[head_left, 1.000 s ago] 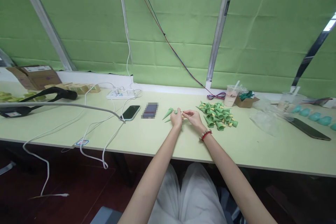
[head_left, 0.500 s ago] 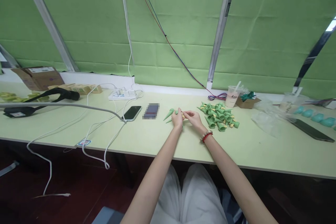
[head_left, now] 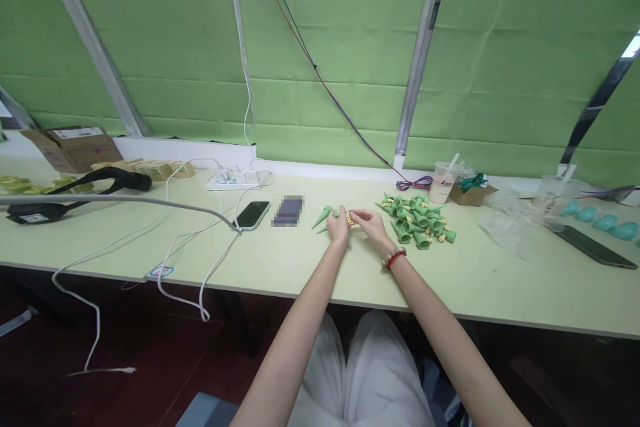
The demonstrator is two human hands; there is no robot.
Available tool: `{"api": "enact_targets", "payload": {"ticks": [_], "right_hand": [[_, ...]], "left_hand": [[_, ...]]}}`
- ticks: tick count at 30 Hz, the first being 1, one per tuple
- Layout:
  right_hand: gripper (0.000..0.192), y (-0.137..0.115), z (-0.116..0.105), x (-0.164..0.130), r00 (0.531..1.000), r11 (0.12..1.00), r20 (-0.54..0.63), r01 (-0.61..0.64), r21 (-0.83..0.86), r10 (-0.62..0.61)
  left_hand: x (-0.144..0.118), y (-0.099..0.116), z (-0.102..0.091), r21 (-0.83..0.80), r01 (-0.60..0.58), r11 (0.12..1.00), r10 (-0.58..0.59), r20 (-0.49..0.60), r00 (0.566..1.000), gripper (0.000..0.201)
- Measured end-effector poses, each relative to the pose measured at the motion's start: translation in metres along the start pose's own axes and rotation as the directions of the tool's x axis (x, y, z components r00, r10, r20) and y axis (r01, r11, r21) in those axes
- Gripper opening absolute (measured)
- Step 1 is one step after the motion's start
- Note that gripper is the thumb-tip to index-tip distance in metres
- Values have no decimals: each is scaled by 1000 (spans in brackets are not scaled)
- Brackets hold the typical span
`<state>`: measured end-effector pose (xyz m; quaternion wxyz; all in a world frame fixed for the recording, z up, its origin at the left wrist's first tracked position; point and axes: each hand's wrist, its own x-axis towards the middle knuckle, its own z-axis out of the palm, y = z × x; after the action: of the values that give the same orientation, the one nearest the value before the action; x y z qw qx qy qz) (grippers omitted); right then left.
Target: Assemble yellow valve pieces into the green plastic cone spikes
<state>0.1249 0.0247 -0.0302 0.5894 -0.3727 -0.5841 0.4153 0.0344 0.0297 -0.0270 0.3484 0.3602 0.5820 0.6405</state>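
My left hand [head_left: 338,227] is closed around a green cone, its tip poking out below the fingers. A small yellow piece [head_left: 350,219] shows between my two hands, at the cone. The fingertips of my right hand [head_left: 370,224] are pinched on that yellow piece, partly hiding it. Just left of my left hand lie a couple of loose green cones [head_left: 321,217]. To the right of my right hand is a heap of green cones [head_left: 423,221], several with small yellow parts on them.
A phone [head_left: 253,215] and a blurred-out dark rectangle [head_left: 289,211] lie to the left. White cables [head_left: 200,280] hang over the table edge. Behind the heap stand a drink cup [head_left: 442,185] and a small cardboard box [head_left: 471,195]. Farther right lie a plastic bag [head_left: 510,230] and a dark phone [head_left: 595,248].
My right fingers have shifted slightly at the yellow piece, with more of it now showing. My left hand keeps its place on the cone.
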Motion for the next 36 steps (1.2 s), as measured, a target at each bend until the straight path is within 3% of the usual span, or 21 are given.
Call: {"api": "enact_targets", "payload": {"ticks": [15,36], "right_hand": [[43,0,0,-1,998,997,3,-59,39,59],[45,-2,1,-3,986,985,101,-145,98,135]], "left_hand": [[3,-7,1,78,-58,995,58,-1,998,21],[-4,4,-3,225,-103,969,114,-35,993,26]]}}
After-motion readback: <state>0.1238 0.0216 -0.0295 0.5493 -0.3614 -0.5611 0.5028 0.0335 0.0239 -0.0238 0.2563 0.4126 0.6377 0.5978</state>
